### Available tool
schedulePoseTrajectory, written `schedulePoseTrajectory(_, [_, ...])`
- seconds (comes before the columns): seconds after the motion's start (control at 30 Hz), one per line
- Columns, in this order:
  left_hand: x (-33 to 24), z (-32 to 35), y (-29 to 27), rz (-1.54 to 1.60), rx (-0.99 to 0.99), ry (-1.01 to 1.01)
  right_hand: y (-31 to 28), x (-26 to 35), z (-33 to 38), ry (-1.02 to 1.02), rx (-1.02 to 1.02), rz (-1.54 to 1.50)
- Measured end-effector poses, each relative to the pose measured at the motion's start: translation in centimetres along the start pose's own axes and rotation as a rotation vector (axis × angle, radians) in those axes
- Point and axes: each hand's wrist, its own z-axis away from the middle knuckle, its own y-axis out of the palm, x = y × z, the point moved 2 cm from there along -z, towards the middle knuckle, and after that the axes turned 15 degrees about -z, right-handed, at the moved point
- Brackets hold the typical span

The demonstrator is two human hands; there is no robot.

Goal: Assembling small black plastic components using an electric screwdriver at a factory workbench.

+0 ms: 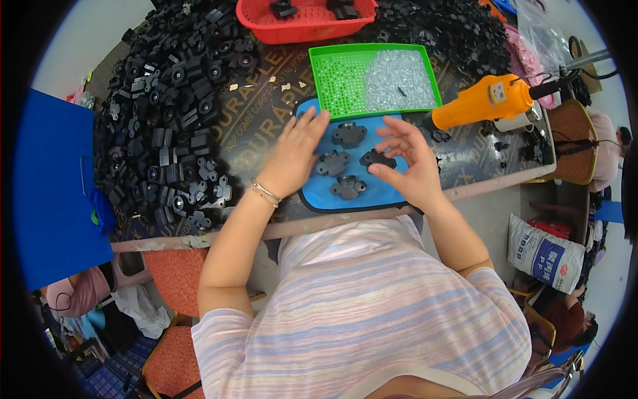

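The four black parts (pixel 349 135) sit on the blue mat (pixel 321 199). The left hand (pixel 297 154) lies flat, seemingly holding nothing. The right hand (pixel 413 165) is curved wide by one part; touch is unclear. They look light, hard and a bit slippery; the thick middle seems best to pinch.

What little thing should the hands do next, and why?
Perhaps the right hand should pinch the dark part beside its thumb. The thumb and fingers are spread apart close to that part, while the left hand is open near the left edge of the blue mat, farther from it. I can't tell whether the thumb already touches it.
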Motion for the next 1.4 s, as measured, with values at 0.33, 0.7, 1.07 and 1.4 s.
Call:
schedulePoseTrajectory(0.33, [-0.7, 6.6, -7.9, -0.405, 0.055, -0.494, -3.0, -0.2, 2.2, 0.070, -0.019, 0.047])
schedulePoseTrajectory(0.7, [0.9, 11.0, -6.1, -0.594, -0.162, -0.668, -10.4, 3.2, 3.6, 0.460, 0.043, 0.827])
schedulePoseTrajectory(1.07, [0.7, 8.7, -5.0, 0.280, -0.102, -0.695, -10.7, 0.2, 3.5, 0.317, -0.071, 0.733])
schedulePoseTrajectory(1.4, [-4.5, 4.5, -4.7, 1.459, -0.139, -0.646, -11.4, 1.0, 3.7, 0.383, -0.075, 0.626])
